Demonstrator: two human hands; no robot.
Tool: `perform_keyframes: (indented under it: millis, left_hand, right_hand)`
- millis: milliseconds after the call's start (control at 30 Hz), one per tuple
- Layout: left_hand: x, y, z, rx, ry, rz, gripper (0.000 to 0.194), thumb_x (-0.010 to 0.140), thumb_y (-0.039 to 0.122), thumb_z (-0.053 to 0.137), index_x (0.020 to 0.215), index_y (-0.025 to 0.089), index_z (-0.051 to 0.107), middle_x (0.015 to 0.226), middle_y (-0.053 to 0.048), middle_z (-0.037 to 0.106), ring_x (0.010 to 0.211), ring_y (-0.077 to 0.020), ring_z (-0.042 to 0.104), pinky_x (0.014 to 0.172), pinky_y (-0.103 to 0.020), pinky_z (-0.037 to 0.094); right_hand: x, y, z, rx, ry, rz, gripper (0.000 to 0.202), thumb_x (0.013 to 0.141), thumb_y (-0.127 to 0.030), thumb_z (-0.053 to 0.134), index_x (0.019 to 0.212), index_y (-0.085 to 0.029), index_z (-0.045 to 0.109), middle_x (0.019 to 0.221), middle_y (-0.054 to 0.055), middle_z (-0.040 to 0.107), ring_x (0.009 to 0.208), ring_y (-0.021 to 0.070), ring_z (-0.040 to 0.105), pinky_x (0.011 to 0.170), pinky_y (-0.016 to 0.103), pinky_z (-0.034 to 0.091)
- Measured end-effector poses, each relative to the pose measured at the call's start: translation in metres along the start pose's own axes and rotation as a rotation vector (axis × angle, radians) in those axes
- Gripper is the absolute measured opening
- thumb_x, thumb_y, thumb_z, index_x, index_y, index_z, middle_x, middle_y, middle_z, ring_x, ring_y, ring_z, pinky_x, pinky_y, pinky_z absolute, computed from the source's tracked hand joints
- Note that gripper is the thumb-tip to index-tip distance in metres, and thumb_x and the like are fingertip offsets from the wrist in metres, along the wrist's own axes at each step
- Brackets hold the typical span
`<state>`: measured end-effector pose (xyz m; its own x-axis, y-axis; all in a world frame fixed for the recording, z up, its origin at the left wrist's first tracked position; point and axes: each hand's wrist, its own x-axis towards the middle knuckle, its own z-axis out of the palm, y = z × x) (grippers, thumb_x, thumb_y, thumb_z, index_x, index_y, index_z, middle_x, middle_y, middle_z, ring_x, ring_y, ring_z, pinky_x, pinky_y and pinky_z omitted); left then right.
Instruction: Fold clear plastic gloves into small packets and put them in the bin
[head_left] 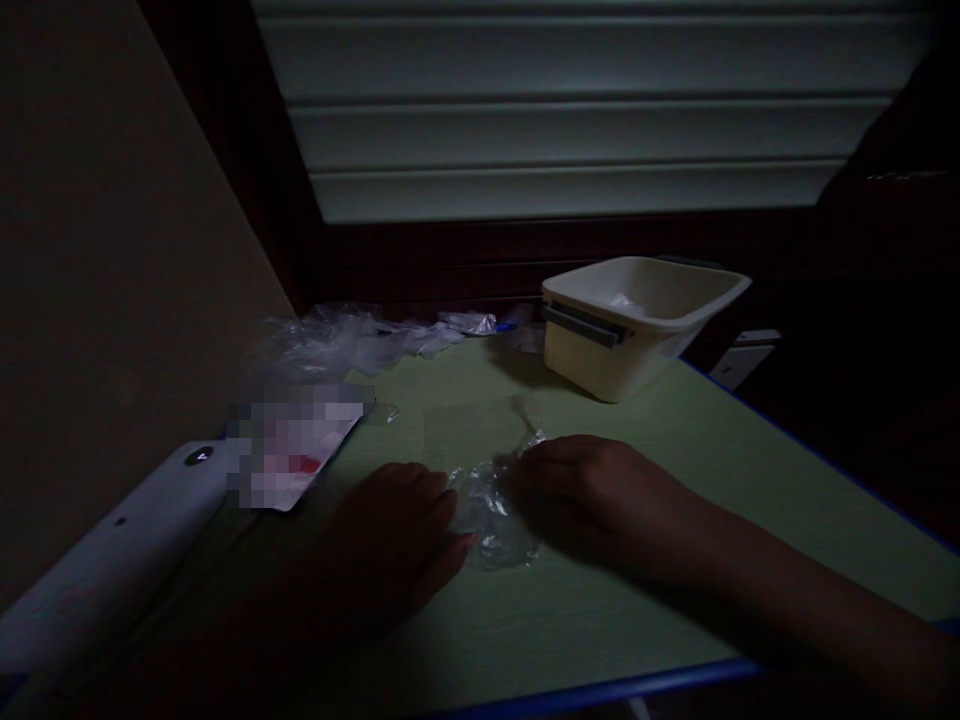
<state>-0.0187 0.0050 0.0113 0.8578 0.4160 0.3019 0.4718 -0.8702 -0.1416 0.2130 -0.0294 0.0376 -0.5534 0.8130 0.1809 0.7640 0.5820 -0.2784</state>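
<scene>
A clear, crinkled plastic bag (491,520) lies on the green tabletop between my two hands. At the bag's left edge is my left hand (397,530), palm down, its thumb apart from the fingers and its fingertips touching the plastic. My right hand (592,480) is at the bag's upper right, fingers bent together and closed on its edge; the fingertips are partly hidden in shadow. Just beyond the bag, a flat transparent sheet of plastic (465,425) lies on the table.
A cream bin (592,365) with grey handles stands at the back right, some clear plastic inside. Crumpled plastic bags (337,340) line the back left edge. A blurred printed packet (300,450) and a long white object (127,550) lie left. The table (780,500) has blue edging.
</scene>
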Motion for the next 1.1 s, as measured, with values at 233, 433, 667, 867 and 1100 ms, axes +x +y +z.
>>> perform_keyframes:
  millis: [233, 433, 667, 867, 1100]
  left_hand:
    - [0.0, 0.009, -0.009, -0.083, -0.018, 0.156, 0.02, 0.089, 0.026, 0.053, 0.073, 0.016, 0.058, 0.069, -0.002, 0.058, 0.064, -0.0186, 0.052, 0.064, -0.032, 0.046]
    - [-0.002, 0.006, -0.009, -0.08, 0.138, 0.175, 0.022, 0.094, 0.023, 0.044, 0.084, 0.014, 0.06, 0.086, -0.007, 0.065, 0.081, -0.0207, 0.058, 0.076, -0.033, 0.047]
    - [0.002, 0.004, -0.007, -0.016, -0.018, 0.042, 0.01, 0.083, 0.022, 0.063, 0.081, 0.014, 0.056, 0.087, -0.008, 0.063, 0.081, -0.0228, 0.06, 0.071, -0.034, 0.049]
    - [0.003, 0.006, -0.007, -0.034, -0.068, 0.044, 0.01, 0.083, 0.023, 0.062, 0.082, 0.014, 0.057, 0.088, -0.008, 0.063, 0.08, -0.0223, 0.059, 0.071, -0.034, 0.049]
    - [0.005, 0.004, -0.007, -0.082, -0.125, 0.044, 0.012, 0.085, 0.025, 0.061, 0.084, 0.013, 0.059, 0.091, -0.008, 0.063, 0.082, -0.0234, 0.059, 0.071, -0.036, 0.05]
  right_hand:
    - [0.001, 0.0, -0.001, 0.084, -0.13, -0.008, 0.021, 0.087, -0.007, 0.048, 0.083, -0.015, 0.067, 0.086, 0.008, 0.068, 0.078, 0.0171, 0.064, 0.072, 0.026, 0.046]
    - [0.0, 0.001, -0.004, 0.148, -0.13, 0.042, 0.02, 0.084, -0.005, 0.05, 0.077, -0.016, 0.066, 0.08, 0.005, 0.067, 0.073, 0.0156, 0.062, 0.067, 0.024, 0.043]
    - [-0.001, 0.006, -0.006, 0.049, 0.035, 0.227, 0.022, 0.082, -0.009, 0.047, 0.08, -0.016, 0.068, 0.081, 0.007, 0.067, 0.071, 0.0172, 0.062, 0.063, 0.024, 0.042]
    - [0.001, 0.027, 0.005, 0.023, 0.179, 0.368, 0.021, 0.088, -0.017, 0.046, 0.088, -0.015, 0.068, 0.087, 0.01, 0.067, 0.076, 0.02, 0.062, 0.067, 0.027, 0.044]
    - [0.011, 0.038, 0.023, 0.091, 0.201, 0.287, 0.022, 0.091, -0.019, 0.046, 0.095, -0.011, 0.066, 0.083, 0.008, 0.058, 0.07, 0.0172, 0.057, 0.064, 0.027, 0.045]
